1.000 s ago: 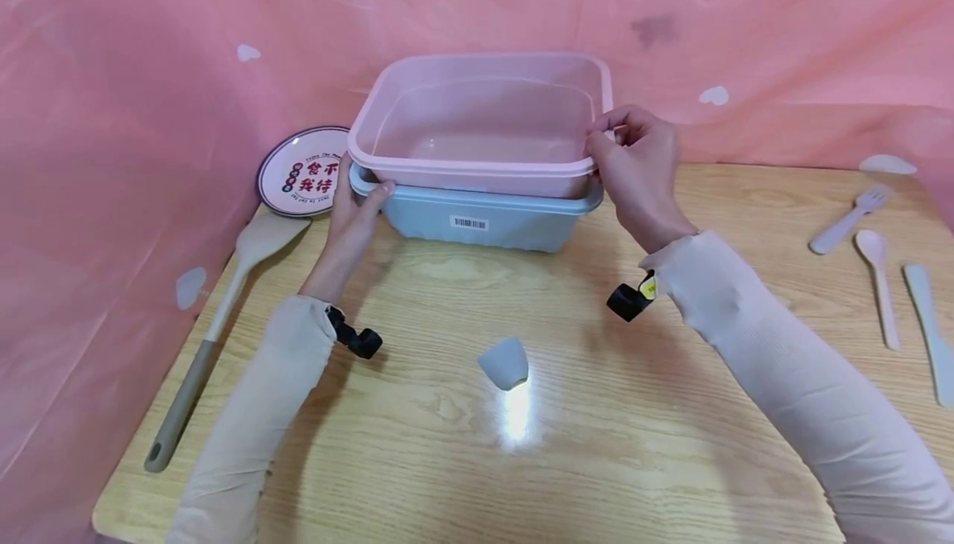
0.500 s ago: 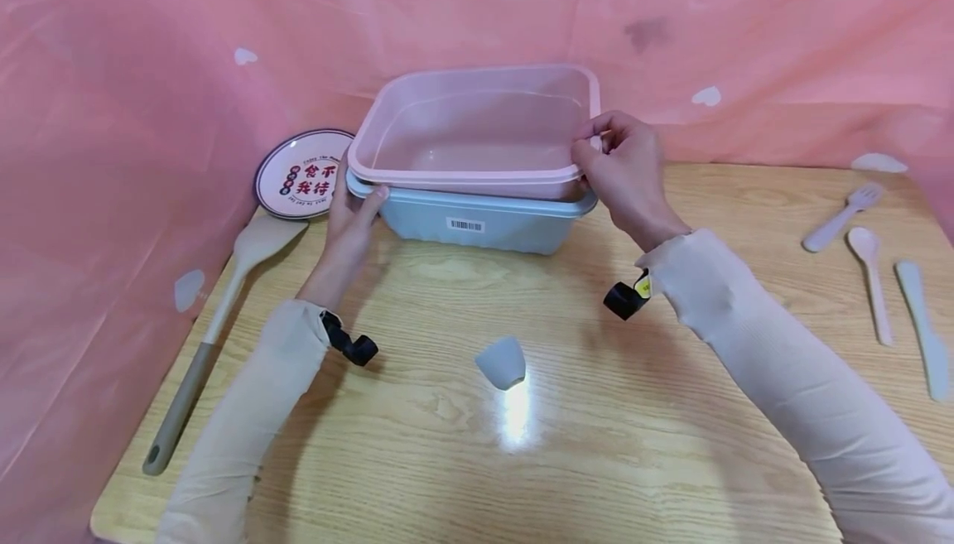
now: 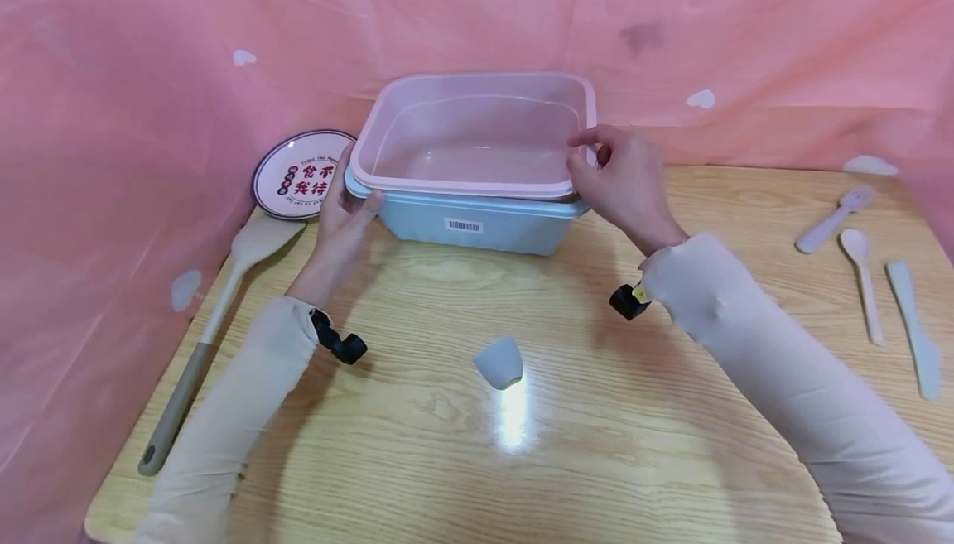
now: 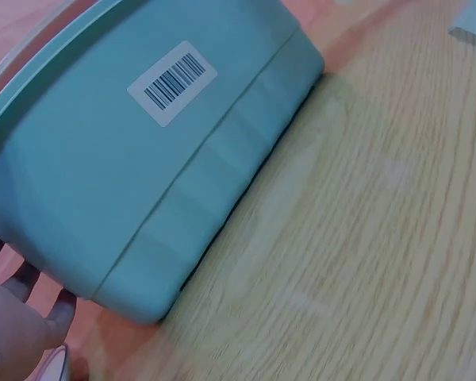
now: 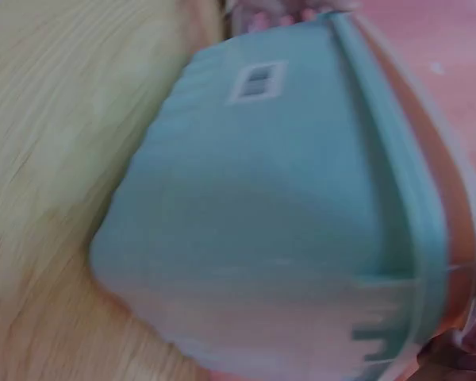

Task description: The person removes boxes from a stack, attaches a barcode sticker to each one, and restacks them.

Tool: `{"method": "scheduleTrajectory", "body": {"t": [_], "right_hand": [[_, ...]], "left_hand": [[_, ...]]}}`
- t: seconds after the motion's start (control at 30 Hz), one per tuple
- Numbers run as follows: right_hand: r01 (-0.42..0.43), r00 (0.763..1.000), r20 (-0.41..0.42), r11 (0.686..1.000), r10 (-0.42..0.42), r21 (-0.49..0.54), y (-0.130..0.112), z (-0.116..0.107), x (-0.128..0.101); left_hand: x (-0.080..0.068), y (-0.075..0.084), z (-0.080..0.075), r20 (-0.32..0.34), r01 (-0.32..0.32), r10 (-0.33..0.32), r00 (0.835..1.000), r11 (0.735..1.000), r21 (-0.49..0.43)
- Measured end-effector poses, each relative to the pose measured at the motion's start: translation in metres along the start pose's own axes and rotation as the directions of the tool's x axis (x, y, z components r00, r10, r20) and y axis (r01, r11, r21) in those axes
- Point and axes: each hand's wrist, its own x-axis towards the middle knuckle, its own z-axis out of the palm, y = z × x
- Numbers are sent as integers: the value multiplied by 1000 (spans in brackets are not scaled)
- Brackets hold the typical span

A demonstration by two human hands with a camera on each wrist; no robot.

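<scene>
A pale wooden table [image 3: 671, 445] is seen nearest, with a small grey cup [image 3: 498, 362] lying on it. Further back, a pink tub [image 3: 469, 142] is nested in a blue tub [image 3: 477, 225]; its rims are pinched by the left hand [image 3: 344, 209] and the right hand [image 3: 622, 180]. Pink sheeting [image 3: 112, 72] is hung behind. A barcode label [image 4: 172, 82] is shown closely by the left wrist view.
</scene>
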Motion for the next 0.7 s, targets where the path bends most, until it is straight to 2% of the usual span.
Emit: {"method": "scheduleTrajectory", "body": {"t": [0.17, 0.3, 0.43, 0.53, 0.7], "right_hand": [[73, 997, -30, 996, -75, -46, 7, 5, 2], [107, 994, -14, 992, -108, -69, 10, 3, 5], [95, 995, 32, 992, -93, -83, 14, -2, 3], [79, 995, 66, 994, -74, -79, 16, -1, 1], [23, 999, 42, 1000, -22, -17, 18, 4, -2]], "left_hand": [[0, 4, 0, -10, 18, -17, 1000, 998, 58], [1, 1, -1, -26, 42, -40, 999, 996, 75], [5, -8, -4, -22, 72, -70, 997, 992, 106], [7, -12, -5, -21, 70, -68, 997, 991, 115], [9, -9, -7, -21, 65, -63, 998, 987, 149]]}}
